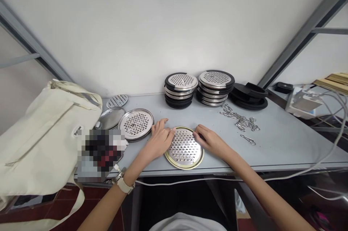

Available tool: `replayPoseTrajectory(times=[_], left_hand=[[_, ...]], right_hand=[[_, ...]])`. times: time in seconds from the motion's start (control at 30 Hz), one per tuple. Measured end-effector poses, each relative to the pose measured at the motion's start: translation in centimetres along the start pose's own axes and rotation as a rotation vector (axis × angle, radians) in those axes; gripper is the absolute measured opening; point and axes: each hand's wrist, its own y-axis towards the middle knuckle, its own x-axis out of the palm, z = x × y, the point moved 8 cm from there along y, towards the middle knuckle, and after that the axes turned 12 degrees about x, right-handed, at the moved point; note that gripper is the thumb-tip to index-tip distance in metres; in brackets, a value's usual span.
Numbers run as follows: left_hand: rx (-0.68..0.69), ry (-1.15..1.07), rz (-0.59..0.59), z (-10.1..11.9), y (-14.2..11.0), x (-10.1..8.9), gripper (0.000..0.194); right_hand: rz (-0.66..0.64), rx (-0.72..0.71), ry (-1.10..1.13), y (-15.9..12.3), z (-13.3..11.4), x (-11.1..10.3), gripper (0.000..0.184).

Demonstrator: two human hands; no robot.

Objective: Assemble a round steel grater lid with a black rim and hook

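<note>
A round metal grater plate [185, 147] with rows of raised slots lies flat near the table's front edge, inside a gold-coloured rim. My left hand [161, 136] holds its upper left edge, the thumb on the metal and the fingers over the side. At the upper right edge, my right hand [208, 137] grips it with curled fingers and the thumb against the surface. Left of my left hand sits a stack of silver grater plates [136, 124]. Beside that are a plain metal disc [112, 118] and a smaller slotted grater disc [117, 101].
Two stacks of graters with black rims, a left stack [181, 91] and a right stack [216, 88], stand by the wall. Black round parts [248, 97] lie beside them. Metal spring clips [241, 120] are scattered to the right. A cream bag [46, 140] leans left; a white cable [301, 176] crosses the front.
</note>
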Motion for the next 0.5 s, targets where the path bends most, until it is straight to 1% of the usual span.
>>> replayPoseTrajectory(times=[0.1, 0.2, 0.27, 0.4, 0.5], left_hand=[[0.012, 0.016, -0.014, 0.1, 0.2, 0.1, 0.050], [0.015, 0.022, 0.020, 0.1, 0.2, 0.1, 0.045], [-0.002, -0.014, 0.036, -0.2, 0.2, 0.2, 0.043], [-0.064, -0.112, 0.033, -1.0, 0.2, 0.6, 0.044], [-0.076, -0.114, 0.045, -1.1, 0.4, 0.6, 0.044]], right_hand=[[-0.006, -0.001, -0.006, 0.0, -0.1, 0.0, 0.022], [0.002, -0.007, 0.001, 0.0, -0.1, 0.0, 0.021], [0.008, -0.010, 0.005, 0.0, 0.0, -0.1, 0.021], [0.007, -0.015, 0.006, -0.1, -0.1, -0.1, 0.021], [0.008, -0.019, 0.002, -0.1, -0.1, -0.1, 0.021]])
